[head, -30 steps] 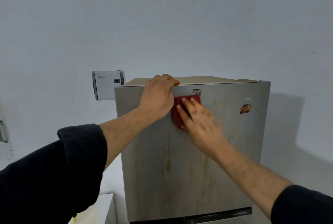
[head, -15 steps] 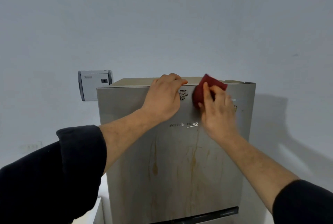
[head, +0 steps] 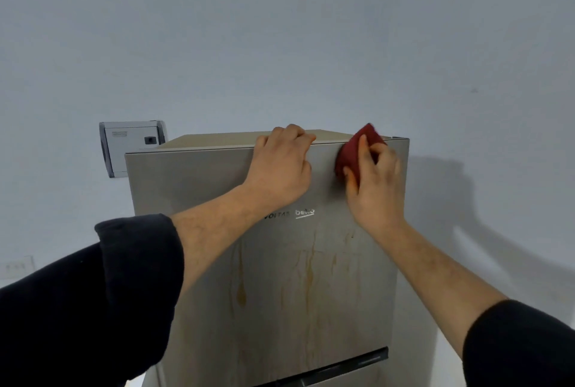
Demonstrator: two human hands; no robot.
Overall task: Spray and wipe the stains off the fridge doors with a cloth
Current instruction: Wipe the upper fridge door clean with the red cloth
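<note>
The upper fridge door (head: 193, 200) is a brushed beige panel with brown drip stains (head: 241, 295) running down its lower middle. My left hand (head: 281, 165) grips the door's top edge, fingers curled over it. My right hand (head: 375, 181) holds a dark red cloth (head: 351, 153) against the door's top right corner, thumb and fingers curled round it. A brand logo (head: 303, 213) shows between my wrists. No spray bottle is in view.
A grey wall-mounted box (head: 130, 145) sits behind the fridge's left side. A dark gap (head: 342, 365) marks the bottom of the upper door. Plain pale wall surrounds the fridge, with a socket plate (head: 17, 266) low at the left.
My right hand has swept the red cloth up and to the right, from the door's upper middle to its top right corner. The left hand has kept its grip on the top edge.
</note>
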